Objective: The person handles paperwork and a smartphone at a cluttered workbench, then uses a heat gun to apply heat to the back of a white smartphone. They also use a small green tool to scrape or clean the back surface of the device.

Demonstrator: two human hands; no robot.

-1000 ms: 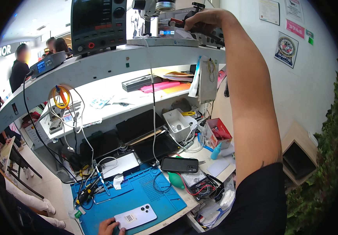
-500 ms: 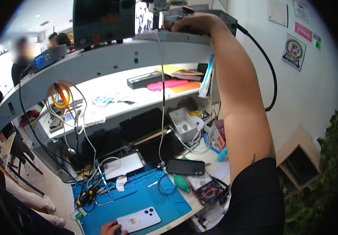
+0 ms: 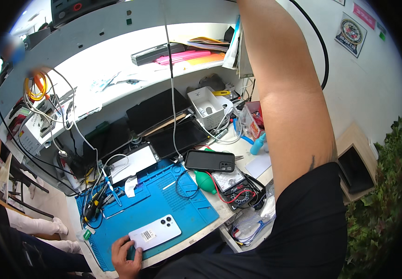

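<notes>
A pale lilac smartphone lies back up on the blue repair mat, with a small white label and a camera cluster at its far right corner. My left hand grips its near left corner between thumb and fingers. Reaching up and forward across the right side, my right arm leaves the picture at the top, so its hand is out of sight. Beyond the lilac phone, a black phone sits beside a green air blower bulb.
Screwdrivers and pliers crowd the mat's left edge. A multimeter with red and black leads stands at right, above an open drawer. Behind are dark panels, a white bin and a lit shelf with hanging cables.
The view has tilted downward, bringing more of my left hand into the picture. My right hand, at the top shelf before, is now beyond the upper edge. The lilac phone stays on the mat.
</notes>
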